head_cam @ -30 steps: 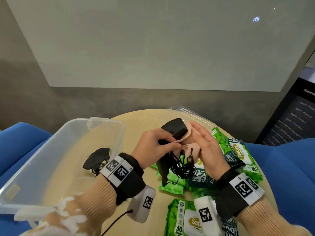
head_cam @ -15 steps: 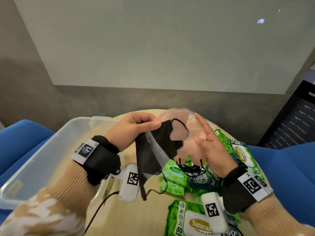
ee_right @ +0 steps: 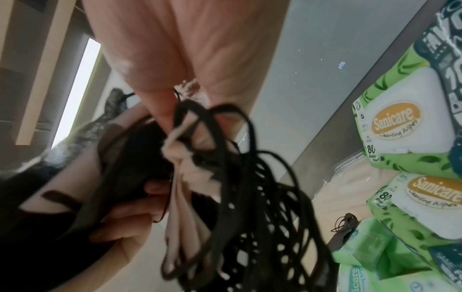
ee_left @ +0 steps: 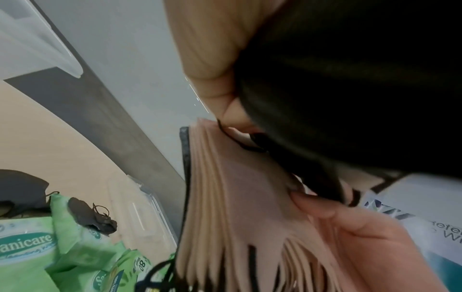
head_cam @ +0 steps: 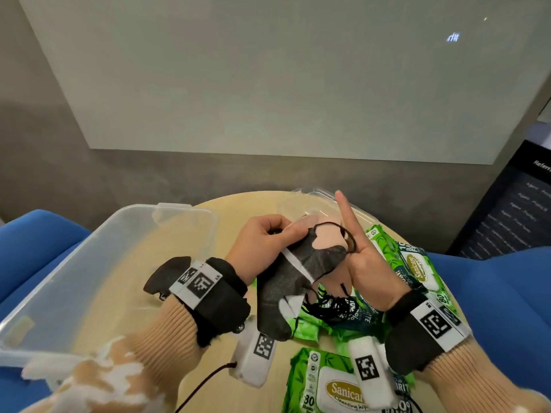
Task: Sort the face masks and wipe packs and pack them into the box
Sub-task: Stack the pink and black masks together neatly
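Observation:
My left hand pinches the top edge of a black face mask, which hangs down over the table. My right hand holds a stack of pink masks behind it, index finger pointing straight up. One black ear loop runs round the base of that finger. A tangle of black loops hangs under the stack. The left wrist view shows the pink stack edge-on, and the right wrist view shows the loops. Another black mask lies in the clear box.
Green wipe packs lie to the right and at the near edge of the round wooden table. One more black mask rests on a pack. The clear box lid lies at the back. Blue seats flank the table.
My left hand has peeled the black mask off the pink stack and drawn it left, so it now hangs open. My right index finger has straightened upward with a loop caught on it.

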A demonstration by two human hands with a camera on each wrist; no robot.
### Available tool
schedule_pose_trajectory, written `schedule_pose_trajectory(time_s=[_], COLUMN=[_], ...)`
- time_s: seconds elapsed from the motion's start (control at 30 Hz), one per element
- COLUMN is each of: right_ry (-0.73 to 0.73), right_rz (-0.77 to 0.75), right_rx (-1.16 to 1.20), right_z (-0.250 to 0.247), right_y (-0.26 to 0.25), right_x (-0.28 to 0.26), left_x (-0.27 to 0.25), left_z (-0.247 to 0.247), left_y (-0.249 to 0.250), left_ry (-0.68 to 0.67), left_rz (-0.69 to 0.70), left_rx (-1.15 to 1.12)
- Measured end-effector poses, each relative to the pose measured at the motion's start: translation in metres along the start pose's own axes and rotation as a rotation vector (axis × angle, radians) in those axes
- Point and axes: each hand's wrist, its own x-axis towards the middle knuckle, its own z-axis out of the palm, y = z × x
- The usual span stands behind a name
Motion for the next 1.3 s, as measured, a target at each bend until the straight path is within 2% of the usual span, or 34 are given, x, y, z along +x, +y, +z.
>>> schedule_pose_trajectory(time_s=[0.17,0.3,0.47,0.57,0.67,0.77,0.87,0.97,1.07,1.17,1.3], right_ry=[-0.053,0.008,0.251,0.349,0.401,0.39,0.39,0.428,0.439,0.409,0.343], right_rz=[0.032,0.088,0.132,0.112,0.104,0.08,0.038,-0.007,-0.056,-0.056,-0.044], right_rx=[0.269,0.386,0.155,0.133,0.109,0.058,0.039,0.001,-0.064,-0.12,-0.106], right_z=[0.0,0.001,0.005,0.001,-0.004,-0.005,-0.005,-0.013,-0.019,-0.015,-0.006], right_y=[-0.004,-0.004,0.001,0.004,0.007,0.008,0.009,0.011,0.007,0.002,0.003], right_x=[-0.002,-0.001,0.007,0.008,0.008,0.007,0.006,0.005,0.004,0.004,0.005], left_x=[-0.001,-0.002,-0.005,-0.008,-0.007,-0.006,-0.005,-0.003,0.001,0.006,0.008], left_z=[0.001,0.001,-0.009,-0.021,-0.033,-0.04,-0.046,-0.054,-0.062,-0.063,-0.047], left_y=[0.004,0.002,0.011,0.016,0.016,0.016,0.017,0.019,0.019,0.019,0.019], left_ry=[0.019,0.013,-0.214,-0.335,-0.38,-0.397,-0.362,-0.246,-0.105,-0.001,0.019], left_rz=[-0.004,-0.02,-0.164,-0.221,-0.25,-0.244,-0.183,-0.147,-0.118,-0.033,0.072], left_rx=[0.038,0.097,0.125,0.194,0.223,0.242,0.267,0.238,0.121,-0.018,-0.15])
